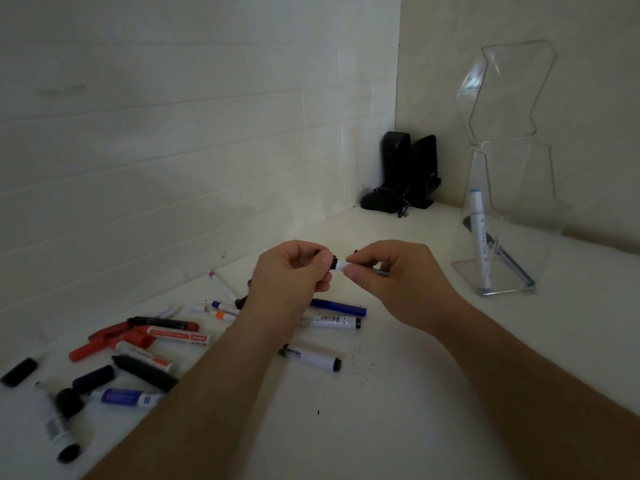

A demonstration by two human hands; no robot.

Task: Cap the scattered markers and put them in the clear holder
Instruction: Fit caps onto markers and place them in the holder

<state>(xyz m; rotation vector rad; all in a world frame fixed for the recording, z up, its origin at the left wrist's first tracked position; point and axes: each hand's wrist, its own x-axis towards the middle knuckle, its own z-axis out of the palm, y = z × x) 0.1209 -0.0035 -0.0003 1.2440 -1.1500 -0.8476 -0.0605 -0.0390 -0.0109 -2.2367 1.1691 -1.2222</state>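
Observation:
Above the white table, my left hand (294,271) and my right hand (384,268) meet on one small white marker (340,266). My left fingers pinch its black cap end; my right fingers pinch the white barrel, most of which is hidden in the hand. The clear holder (512,258) stands at the right with a white blue-tipped marker (479,233) and a dark one leaning inside. Scattered markers lie below my hands: a blue one (341,306), two white ones with black ends (332,321) (313,357), and red and black ones (162,332) at the left.
Loose black caps (19,372) (69,452) lie at the table's left front. Two black speakers (408,168) with a tangled cord stand in the back corner. A tall clear stand (509,91) rises behind the holder. White walls close the back and right.

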